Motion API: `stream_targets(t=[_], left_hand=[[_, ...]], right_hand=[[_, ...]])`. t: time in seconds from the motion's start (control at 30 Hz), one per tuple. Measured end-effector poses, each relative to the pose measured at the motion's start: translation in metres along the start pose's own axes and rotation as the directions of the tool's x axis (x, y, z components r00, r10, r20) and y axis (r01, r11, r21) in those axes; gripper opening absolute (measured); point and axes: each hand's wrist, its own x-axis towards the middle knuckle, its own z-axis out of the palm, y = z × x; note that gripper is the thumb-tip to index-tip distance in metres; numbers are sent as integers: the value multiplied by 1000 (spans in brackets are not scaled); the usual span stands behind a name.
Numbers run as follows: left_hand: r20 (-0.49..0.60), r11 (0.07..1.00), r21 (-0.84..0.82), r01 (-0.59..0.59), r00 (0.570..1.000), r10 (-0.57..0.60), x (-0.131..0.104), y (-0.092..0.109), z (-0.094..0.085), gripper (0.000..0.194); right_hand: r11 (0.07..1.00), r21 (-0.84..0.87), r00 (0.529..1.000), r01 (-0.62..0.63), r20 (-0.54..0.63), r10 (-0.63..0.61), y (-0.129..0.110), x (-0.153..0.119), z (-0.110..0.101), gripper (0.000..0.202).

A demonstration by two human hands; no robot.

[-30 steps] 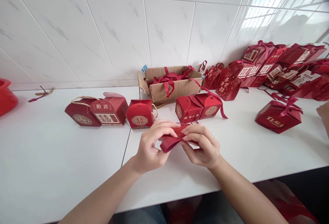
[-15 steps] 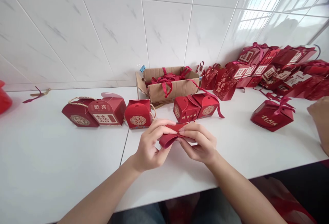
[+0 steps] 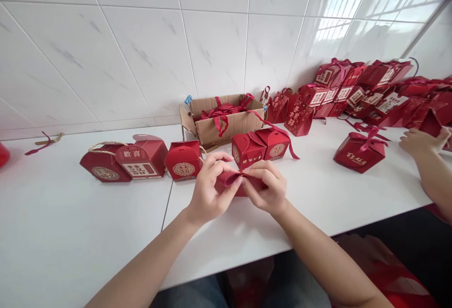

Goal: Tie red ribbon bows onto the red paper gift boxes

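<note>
Fingers of the left hand (image 3: 209, 192) and right hand (image 3: 267, 189) are closed, over the desk (image 3: 106, 232) and a red box (image 3: 241, 193), on a ribbon loop (image 3: 227, 177); by uneven pulling, the box could be tilted and the loop slackened.

The room type cannot be told for certain, but it serves as a packing spot. A long white flat-topped surface (image 3: 106, 232) stands against a wall of glossy white marbled tiles (image 3: 219, 49), whose sheen reflects a barred window. On it is an open brown cardboard box (image 3: 229, 129) of red ribbons (image 3: 222, 110). Small red paper gift boxes (image 3: 141, 159) sit left of the cardboard box; many more are heaped to its right.
</note>
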Motion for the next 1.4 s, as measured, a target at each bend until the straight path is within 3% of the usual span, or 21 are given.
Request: stream_targets(t=[0.1,0.2,0.27,0.37,0.43,0.47,0.57,0.63,0.77,0.87,0.93,1.03,1.07,1.13,1.3,1.4], left_hand=[[62,997,-38,62,996,-60,9,1,0,7],[195,987,-57,152,971,-139,20,-3,-3,13],[219,967,-75,242,950,-221,22,-11,-2,27],[143,922,-171,347,935,-325,14,-28,3,60],[152,885,-225,407,912,-381,2,-41,8,69],[167,874,-234,426,903,-395,-6,-47,10,68],[248,868,-189,459,878,-410,-28,-63,14,63],[331,873,-113,474,847,-417,-38,-70,14,69],[387,876,67,478,797,-465,-44,-78,14,77],[383,884,121,451,800,-461,-42,-77,14,67],[398,900,159,406,808,-435,-41,-76,15,64],[431,911,216,351,803,-411,-42,-78,17,66],[437,912,229,341,801,-410,-42,-79,18,67],[441,909,248,334,797,-413,-43,-82,19,67],[452,895,293,335,776,-439,-42,-83,18,65],[443,893,298,337,780,-442,-42,-81,16,66]], right_hand=[[997,5,996,-79,37,79,8,5,-4,13],[951,53,947,-304,121,296,20,9,-5,14],[867,70,861,-493,178,476,28,8,-4,30],[696,92,682,-712,325,655,38,-2,-3,59],[626,107,598,-772,454,660,43,-12,-7,69],[624,108,580,-774,513,632,45,-17,-10,71],[699,69,571,-712,636,519,43,-30,-27,74],[733,8,564,-680,644,516,38,-35,-43,72],[712,-176,540,-679,537,648,26,-44,-89,65],[592,-272,489,-759,363,793,26,-56,-133,65],[468,-356,453,-809,130,882,35,-64,-161,68],[244,-579,466,-777,-269,843,57,-65,-191,72],[158,-619,454,-769,-355,817,66,-62,-196,75],[49,-639,400,-768,-418,816,85,-54,-198,81],[-11,-581,301,-813,-436,848,133,-32,-175,86],[-19,-524,256,-852,-448,857,162,-29,-162,74]])
